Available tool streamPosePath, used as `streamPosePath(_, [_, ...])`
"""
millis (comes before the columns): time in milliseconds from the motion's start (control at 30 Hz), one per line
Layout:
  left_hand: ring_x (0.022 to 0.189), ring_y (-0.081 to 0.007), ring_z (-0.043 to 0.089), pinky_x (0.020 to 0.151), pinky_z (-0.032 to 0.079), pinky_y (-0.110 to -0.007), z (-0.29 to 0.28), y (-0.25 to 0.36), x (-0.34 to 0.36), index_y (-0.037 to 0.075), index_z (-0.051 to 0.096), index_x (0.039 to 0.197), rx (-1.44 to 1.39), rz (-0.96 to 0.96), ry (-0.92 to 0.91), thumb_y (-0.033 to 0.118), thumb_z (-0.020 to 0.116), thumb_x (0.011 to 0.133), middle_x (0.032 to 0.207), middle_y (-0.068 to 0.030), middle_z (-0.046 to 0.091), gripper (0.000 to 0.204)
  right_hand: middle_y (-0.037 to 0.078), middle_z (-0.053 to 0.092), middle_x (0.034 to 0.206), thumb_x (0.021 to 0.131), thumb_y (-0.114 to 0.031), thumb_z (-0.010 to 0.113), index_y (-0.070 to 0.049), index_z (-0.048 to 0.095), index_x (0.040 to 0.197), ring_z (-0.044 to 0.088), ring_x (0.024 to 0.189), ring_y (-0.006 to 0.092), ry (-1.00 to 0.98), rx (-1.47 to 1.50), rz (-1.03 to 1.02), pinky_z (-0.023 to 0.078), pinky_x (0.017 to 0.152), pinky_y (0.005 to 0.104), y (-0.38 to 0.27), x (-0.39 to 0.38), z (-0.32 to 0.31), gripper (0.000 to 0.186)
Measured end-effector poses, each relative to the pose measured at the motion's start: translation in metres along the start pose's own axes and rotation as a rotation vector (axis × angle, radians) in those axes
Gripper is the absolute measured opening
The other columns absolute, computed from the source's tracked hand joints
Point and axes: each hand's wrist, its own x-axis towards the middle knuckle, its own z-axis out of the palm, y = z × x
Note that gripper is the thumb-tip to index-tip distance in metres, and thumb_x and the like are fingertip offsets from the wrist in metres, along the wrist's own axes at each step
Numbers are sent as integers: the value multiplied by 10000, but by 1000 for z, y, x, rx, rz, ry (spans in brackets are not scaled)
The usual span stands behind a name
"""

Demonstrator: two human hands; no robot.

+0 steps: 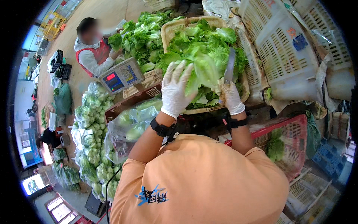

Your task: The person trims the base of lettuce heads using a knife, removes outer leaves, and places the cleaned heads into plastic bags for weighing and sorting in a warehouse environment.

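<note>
My left hand (176, 89), in a white glove, has its fingers stretched and spread beside a head of lettuce (206, 69). The lettuce is blurred by motion, and whether the left hand touches it I cannot tell. In my gloved right hand (231, 98) is a knife (230, 66), its blade pointing away from me along the lettuce's right side. The lettuce's pale stem end is close to the right fingers. Below both hands stands a cream plastic basket (168, 34) full of loose green lettuce (223, 35).
More lettuce (143, 37) is piled left of the basket, near a scale (121, 76) and a person in a red vest (97, 54). Bagged lettuce (93, 130) lies at left, a brown crate (128, 100) nearer. White crates (276, 41) and a red crate (294, 143) stand right.
</note>
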Motion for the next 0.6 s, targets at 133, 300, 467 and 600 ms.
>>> streamPosePath(133, [1190,-275,441,1039,150,-534,-9,20,-5,219,491,1258,219,207,-120,365,754,608,1206,-47,518,716,23,600,781,898,-316,570,-39,514,1036,525,563,59,-370,-483,165,414,501,176,-34,-9,3,314])
streamPosePath(300, [959,-249,575,908,416,-388,-9,5,-5,71,509,1171,-452,-306,-382,329,782,604,1041,-109,576,680,12,601,673,899,-338,557,-30,564,978,574,580,79,-141,-82,-134,429,491,217,-33,-10,17,318])
streamPosePath(467, [898,-127,558,803,461,-250,10,-6,-22,-97,451,1175,-995,-573,-353,232,795,639,1022,-110,597,717,93,625,703,836,-200,600,-47,608,890,607,608,248,-6,-924,-770,475,541,340,-28,-19,25,162])
streamPosePath(600, [876,-124,564,786,464,-252,13,-2,-26,-73,483,1150,-1006,-583,-362,249,786,644,998,-107,610,672,88,610,708,754,-132,631,-86,620,904,598,629,286,12,-1182,-909,481,538,362,-21,-18,28,158])
